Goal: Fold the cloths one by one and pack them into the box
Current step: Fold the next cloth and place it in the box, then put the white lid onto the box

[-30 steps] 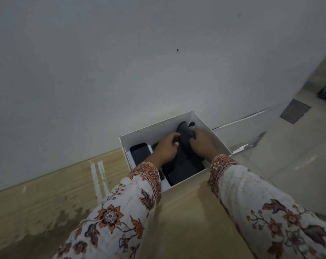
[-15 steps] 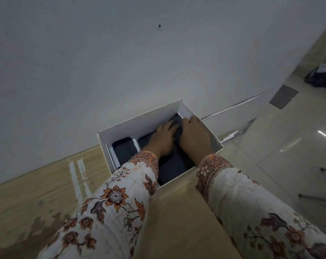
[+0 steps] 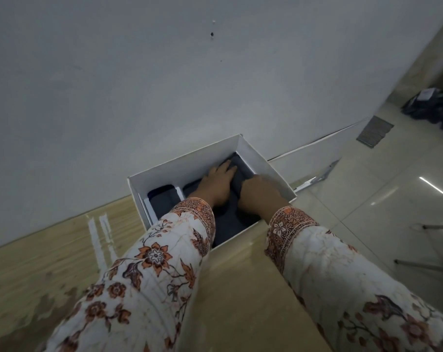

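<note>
A white cardboard box point(image 3: 273, 174) stands on a wooden table against a white wall. Both my hands are inside it. My left hand point(image 3: 216, 182) lies flat with straight fingers pressing on a dark folded cloth point(image 3: 238, 175) in the box's right part. My right hand point(image 3: 259, 194) rests beside it on the same cloth, fingers bent down over the cloth's edge; how firmly it holds is unclear. Another dark folded cloth point(image 3: 162, 198) lies in the box's left part, behind a white divider.
The wooden table point(image 3: 50, 262) runs along the white wall point(image 3: 164, 85) and ends just right of the box. Beyond it lies tiled floor point(image 3: 393, 199) with a dark grate point(image 3: 374, 132), dark bags point(image 3: 433, 107) far right, and metal legs point(image 3: 428, 265).
The dark cloth, held up above the box a second ago, has gone down into it. Both hands have sunk deeper and flattened onto it. The camera tilted slightly.
</note>
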Demonstrator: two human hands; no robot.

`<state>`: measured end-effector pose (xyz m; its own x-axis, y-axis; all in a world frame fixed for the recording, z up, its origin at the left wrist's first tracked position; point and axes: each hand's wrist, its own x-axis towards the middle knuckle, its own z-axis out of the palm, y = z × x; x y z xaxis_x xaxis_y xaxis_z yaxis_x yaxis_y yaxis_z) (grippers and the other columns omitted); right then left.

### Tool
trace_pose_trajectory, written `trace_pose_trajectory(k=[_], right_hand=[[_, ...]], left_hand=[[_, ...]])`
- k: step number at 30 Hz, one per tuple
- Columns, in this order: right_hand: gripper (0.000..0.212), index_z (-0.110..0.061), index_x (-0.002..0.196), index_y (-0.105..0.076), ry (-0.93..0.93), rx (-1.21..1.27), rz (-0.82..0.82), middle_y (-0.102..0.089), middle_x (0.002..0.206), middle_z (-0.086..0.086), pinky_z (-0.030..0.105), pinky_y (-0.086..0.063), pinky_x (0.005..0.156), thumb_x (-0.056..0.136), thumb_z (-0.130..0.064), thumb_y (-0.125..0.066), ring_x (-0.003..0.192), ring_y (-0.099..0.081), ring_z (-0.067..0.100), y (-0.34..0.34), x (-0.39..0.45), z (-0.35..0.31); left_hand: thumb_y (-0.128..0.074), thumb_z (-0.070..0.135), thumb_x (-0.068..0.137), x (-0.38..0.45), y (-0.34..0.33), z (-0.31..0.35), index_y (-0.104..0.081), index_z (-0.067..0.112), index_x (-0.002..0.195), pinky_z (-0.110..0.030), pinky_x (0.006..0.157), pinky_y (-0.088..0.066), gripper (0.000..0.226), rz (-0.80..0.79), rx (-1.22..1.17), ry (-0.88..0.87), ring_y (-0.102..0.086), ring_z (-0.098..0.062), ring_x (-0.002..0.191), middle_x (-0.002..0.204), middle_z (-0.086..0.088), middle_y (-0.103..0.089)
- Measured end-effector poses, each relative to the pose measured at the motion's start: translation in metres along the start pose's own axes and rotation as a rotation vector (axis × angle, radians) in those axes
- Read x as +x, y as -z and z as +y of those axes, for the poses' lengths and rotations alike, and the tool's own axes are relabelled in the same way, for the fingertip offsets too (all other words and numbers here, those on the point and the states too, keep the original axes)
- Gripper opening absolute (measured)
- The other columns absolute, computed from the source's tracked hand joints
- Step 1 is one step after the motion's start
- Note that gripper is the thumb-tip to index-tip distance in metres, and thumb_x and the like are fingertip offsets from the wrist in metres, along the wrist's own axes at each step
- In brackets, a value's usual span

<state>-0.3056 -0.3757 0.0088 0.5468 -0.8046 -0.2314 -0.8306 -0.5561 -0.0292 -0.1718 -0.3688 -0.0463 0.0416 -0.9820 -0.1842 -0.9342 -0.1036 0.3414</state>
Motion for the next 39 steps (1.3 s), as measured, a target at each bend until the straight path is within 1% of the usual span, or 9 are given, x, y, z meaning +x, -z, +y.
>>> trace_pose_trajectory(k=[3,6,10,15,19,24,27,30,39], right_hand=[[0.031,-0.002,0.109,-0.063,-0.027,0.086,0.017,-0.066,0.112,0.017,0.029,-0.040,0.074,0.092,-0.023,-0.048,0.104,-0.062,0.032,0.013,-0.008,0.001],[0.028,-0.003,0.105,-0.065,-0.107,0.216,0.105,-0.066,0.110,0.020,0.033,-0.047,0.082,0.087,-0.018,-0.050,0.104,-0.061,0.035,0.024,-0.016,0.005],[0.029,-0.011,0.103,-0.071,-0.168,0.441,0.198,-0.066,0.115,0.016,0.033,-0.046,0.090,0.081,-0.011,-0.051,0.110,-0.059,0.034,0.039,-0.028,0.000],[0.024,-0.014,0.104,-0.070,-0.070,0.582,0.322,-0.070,0.111,0.012,0.033,-0.047,0.092,0.087,-0.015,-0.054,0.108,-0.062,0.032,0.054,-0.042,-0.041],[0.024,-0.015,0.106,-0.068,0.056,0.702,0.329,-0.070,0.109,0.009,0.031,-0.049,0.091,0.088,-0.013,-0.053,0.103,-0.063,0.025,0.060,-0.060,-0.103],[0.024,-0.016,0.107,-0.068,0.256,0.724,0.274,-0.070,0.105,0.009,0.026,-0.046,0.080,0.090,-0.014,-0.052,0.097,-0.063,0.025,0.049,-0.093,-0.201],[0.027,-0.015,0.113,-0.064,0.344,0.742,0.200,-0.069,0.107,0.009,0.033,-0.051,0.083,0.090,-0.012,-0.050,0.097,-0.063,0.025,0.032,-0.115,-0.260],[0.035,-0.015,0.121,-0.059,0.434,0.722,0.107,-0.066,0.112,0.007,0.034,-0.049,0.088,0.087,-0.012,-0.052,0.103,-0.061,0.022,0.007,-0.138,-0.314],[0.040,-0.016,0.131,-0.053,0.665,0.521,-0.134,-0.055,0.128,0.011,0.036,-0.044,0.097,0.091,-0.015,-0.051,0.118,-0.052,0.026,-0.079,-0.185,-0.464]], left_hand=[[-0.046,0.001,0.089,-0.005,0.007,0.001,-0.020,0.010,0.151,-0.044,0.119,-0.020,0.068,0.022,-0.088,-0.008,-0.017,-0.031,0.146,0.161,-0.009,-0.009],[-0.045,-0.001,0.088,-0.019,0.020,0.003,-0.028,0.005,0.148,-0.038,0.119,-0.019,0.062,0.051,-0.153,-0.026,-0.025,-0.029,0.144,0.157,-0.014,-0.024],[-0.046,0.003,0.087,-0.052,0.049,0.004,-0.047,0.013,0.137,-0.040,0.108,-0.037,0.051,0.146,-0.229,-0.011,-0.047,-0.032,0.128,0.141,-0.014,-0.050],[-0.049,0.010,0.090,-0.116,0.092,-0.008,-0.059,0.019,0.125,-0.035,0.095,-0.048,0.038,0.361,-0.280,0.015,-0.062,-0.025,0.107,0.117,-0.005,-0.068],[-0.053,0.019,0.088,-0.182,0.122,-0.036,-0.060,0.023,0.121,-0.037,0.089,-0.051,0.033,0.487,-0.220,0.085,-0.063,-0.020,0.101,0.110,0.002,-0.069],[-0.054,0.025,0.089,-0.282,0.132,-0.092,-0.059,0.023,0.121,-0.038,0.088,-0.051,0.032,0.566,-0.171,0.250,-0.062,-0.018,0.102,0.110,0.004,-0.068],[-0.055,0.026,0.090,-0.342,0.122,-0.127,-0.058,0.021,0.122,-0.038,0.090,-0.050,0.033,0.582,-0.150,0.360,-0.060,-0.019,0.105,0.112,0.002,-0.067],[-0.055,0.028,0.090,-0.398,0.102,-0.158,-0.058,0.021,0.122,-0.037,0.091,-0.049,0.033,0.586,-0.107,0.458,-0.058,-0.022,0.109,0.116,0.000,-0.066],[-0.052,0.036,0.089,-0.562,0.052,-0.260,-0.057,0.022,0.125,-0.038,0.094,-0.045,0.039,0.389,0.024,0.844,-0.051,-0.027,0.117,0.124,-0.003,-0.060]])
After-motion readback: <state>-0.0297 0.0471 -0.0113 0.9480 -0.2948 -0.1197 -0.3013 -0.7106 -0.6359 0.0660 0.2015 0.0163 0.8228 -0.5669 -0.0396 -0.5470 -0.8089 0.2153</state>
